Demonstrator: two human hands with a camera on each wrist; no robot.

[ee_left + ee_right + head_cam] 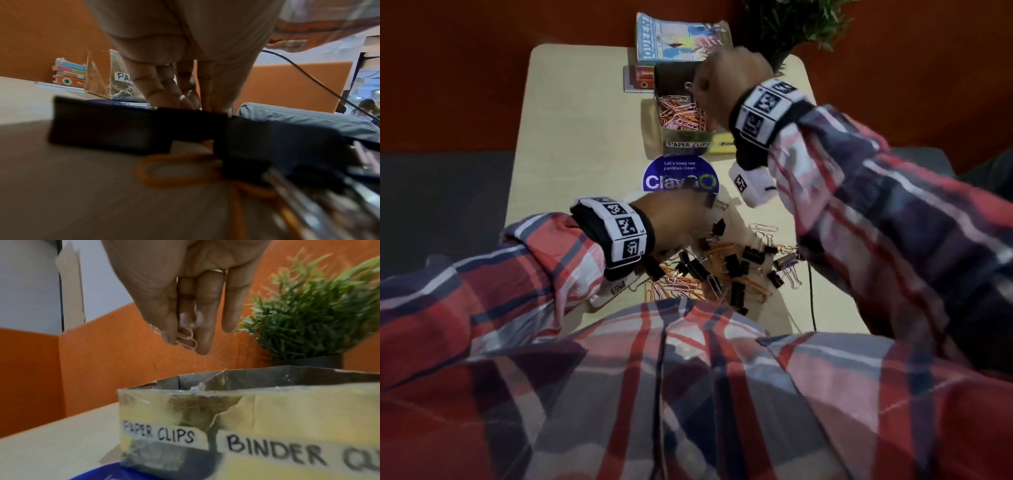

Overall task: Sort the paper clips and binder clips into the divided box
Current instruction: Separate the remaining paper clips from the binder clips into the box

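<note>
The divided box [686, 142] stands mid-table, with labels PAPER CLIPS and BINDER on its front wall [267, 410]. Its left compartment holds several pink and orange paper clips [679, 114]. My right hand [700, 87] hovers above that compartment and pinches a few pink paper clips [186, 338] between thumb and fingers [202, 331]. A mixed pile of black binder clips and orange paper clips [722, 270] lies near the front edge. My left hand [703, 207] reaches into the pile's far side and pinches a black binder clip [193, 126] at its top edge.
Books [681, 37] are stacked behind the box, and a potted plant [791, 24] stands at the back right. A blue round sticker [678, 178] lies between box and pile. A thin black cable [812, 301] runs off the table's front right. The table's left side [571, 137] is bare.
</note>
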